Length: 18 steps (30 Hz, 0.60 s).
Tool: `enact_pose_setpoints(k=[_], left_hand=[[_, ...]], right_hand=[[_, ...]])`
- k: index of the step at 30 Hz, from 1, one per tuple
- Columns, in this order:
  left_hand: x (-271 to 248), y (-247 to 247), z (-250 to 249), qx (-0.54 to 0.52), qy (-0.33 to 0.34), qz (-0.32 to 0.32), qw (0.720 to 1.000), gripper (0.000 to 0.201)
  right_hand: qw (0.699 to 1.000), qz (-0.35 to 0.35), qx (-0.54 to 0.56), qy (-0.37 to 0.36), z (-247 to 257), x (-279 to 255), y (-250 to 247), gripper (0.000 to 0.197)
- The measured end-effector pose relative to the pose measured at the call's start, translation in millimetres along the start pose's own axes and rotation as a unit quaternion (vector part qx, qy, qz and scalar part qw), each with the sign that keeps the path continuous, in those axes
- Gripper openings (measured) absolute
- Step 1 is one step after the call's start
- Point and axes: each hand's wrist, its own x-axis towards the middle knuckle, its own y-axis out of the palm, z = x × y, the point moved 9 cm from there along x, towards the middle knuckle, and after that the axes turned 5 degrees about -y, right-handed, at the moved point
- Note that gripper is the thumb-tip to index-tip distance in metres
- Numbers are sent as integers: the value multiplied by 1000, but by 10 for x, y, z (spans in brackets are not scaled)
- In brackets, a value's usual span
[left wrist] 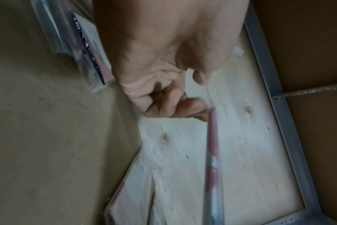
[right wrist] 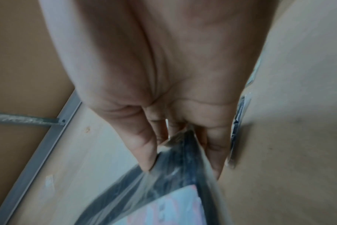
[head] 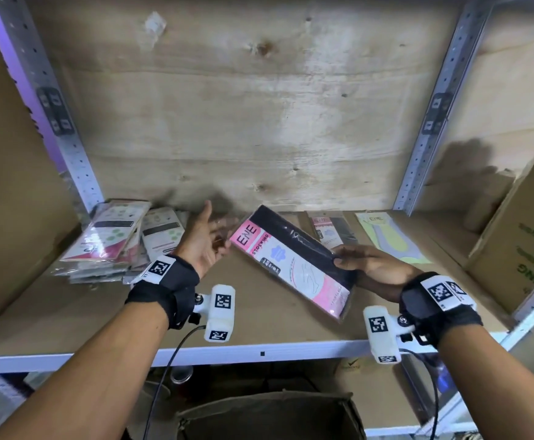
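Note:
A flat pink and black stocking packet point(head: 291, 262) marked ENE hangs tilted above the cardboard-lined shelf point(head: 253, 322). My right hand point(head: 354, 258) pinches its right edge, thumb on top and fingers underneath. In the right wrist view, the right hand point(right wrist: 179, 137) grips the packet's point(right wrist: 173, 182) dark end in clear wrap. My left hand point(head: 210, 239) is at the packet's upper left corner, palm turned inward and thumb raised. In the blurred left wrist view, the left hand's point(left wrist: 173, 99) loosely bent fingers touch the packet's point(left wrist: 212, 152) thin edge.
A stack of similar packets point(head: 107, 242) lies at the shelf's left back. A small pink packet point(head: 327, 230) and a yellow-green one point(head: 389, 239) lie at the back right. A cardboard box point(head: 519, 249) stands at the right. Metal uprights point(head: 78, 160) flank the plywood back. An open box point(head: 272, 414) sits below.

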Motion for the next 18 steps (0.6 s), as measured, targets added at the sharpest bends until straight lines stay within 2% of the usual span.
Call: enact_pose_setpoints(k=[3, 5, 9, 13, 16, 18], left_hand=[[39, 77, 110, -20, -34, 6, 999, 76], [35, 290, 212, 26, -44, 36, 998, 71], [13, 854, 410, 167, -42, 88, 981, 44], [53, 1248, 517, 195, -20, 128, 972, 44], [165, 1406, 555, 222, 6, 114, 968, 47], [249, 1471, 584, 244, 13, 97, 965, 48]], right_hand=[[997, -63, 51, 3, -27, 27, -159, 28], [993, -90, 78, -10, 2, 64, -235, 28], [978, -164, 121, -38, 67, 171, -406, 19], [968, -215, 118, -43, -13, 253, -578, 23], [960, -257, 98, -43, -87, 290, -710, 14], [953, -296, 43, -46, -103, 326, -865, 18]])
